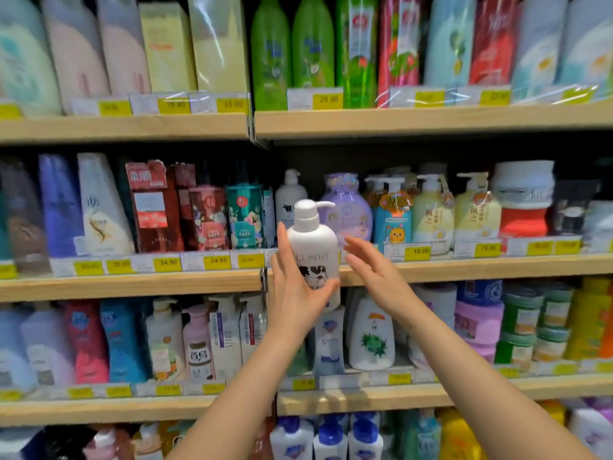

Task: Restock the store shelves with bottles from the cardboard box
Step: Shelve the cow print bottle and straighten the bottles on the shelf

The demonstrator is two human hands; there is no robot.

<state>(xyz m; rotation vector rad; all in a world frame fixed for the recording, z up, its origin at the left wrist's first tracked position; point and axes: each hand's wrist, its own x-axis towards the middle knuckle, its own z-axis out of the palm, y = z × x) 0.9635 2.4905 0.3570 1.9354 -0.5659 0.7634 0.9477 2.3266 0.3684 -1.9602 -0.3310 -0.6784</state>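
Note:
My left hand (292, 290) grips a white pump bottle (313, 250) with a black cow print on its label, holding it upright in front of the middle shelf's edge (464, 268). Its pump nozzle points right. My right hand (374, 270) hovers just right of the bottle, fingers spread, not touching it. Behind it, further back on the same shelf, stands a matching white cow-print bottle (289, 199). The cardboard box is out of view.
Wooden shelves run the full width, packed with shampoo and body-wash bottles. A purple bottle (348, 210) and a blue pump bottle (393, 217) stand right of the gap. Yellow price tags (417, 252) line the shelf edges. Boxed sets (156, 207) fill the left bay.

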